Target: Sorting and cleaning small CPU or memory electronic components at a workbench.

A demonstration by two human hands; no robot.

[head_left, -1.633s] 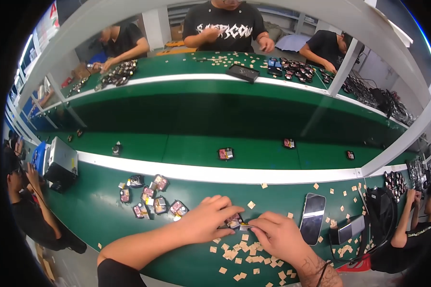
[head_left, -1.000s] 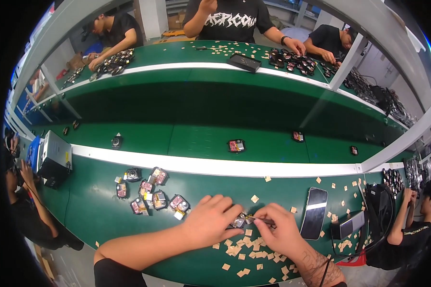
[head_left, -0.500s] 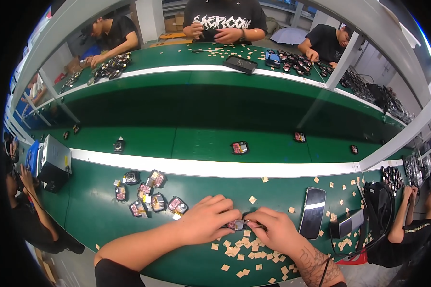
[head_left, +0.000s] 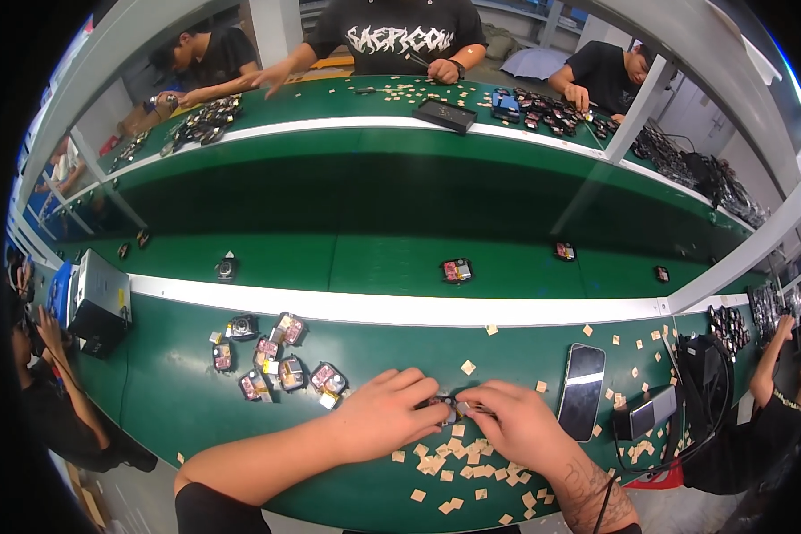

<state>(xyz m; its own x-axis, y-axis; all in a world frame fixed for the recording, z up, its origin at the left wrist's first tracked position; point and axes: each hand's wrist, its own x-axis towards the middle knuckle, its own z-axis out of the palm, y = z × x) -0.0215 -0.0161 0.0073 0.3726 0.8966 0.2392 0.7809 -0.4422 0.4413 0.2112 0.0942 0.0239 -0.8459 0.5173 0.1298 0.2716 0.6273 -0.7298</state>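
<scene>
On the green bench my left hand (head_left: 390, 411) is closed around a small electronic unit (head_left: 443, 409) with a dark casing, most of it hidden under the fingers. My right hand (head_left: 510, 420) meets it from the other side, thumb and fingertips pinched together. A small pale-grey bit (head_left: 463, 408) shows at those fingertips; I cannot make out what they grip. Just below both hands lie many small beige square pieces (head_left: 432, 465), loose and partly overlapping. Left of my left hand sits a cluster of similar open units (head_left: 291, 374), with reddish circuit boards and dark rims.
A phone (head_left: 582, 392) lies right of my right hand, beside a grey-and-black box (head_left: 645, 414) and a black cable. Beyond the white rail (head_left: 365, 309), a green belt (head_left: 347, 262) carries spaced-out units. A grey metal box (head_left: 101, 303) stands at left. Co-workers sit around.
My right fingertips have shifted slightly up and left at the unit; my left hand stays closed on it. Units on the belt have moved a little right. The co-worker opposite has stretched an arm out leftward.
</scene>
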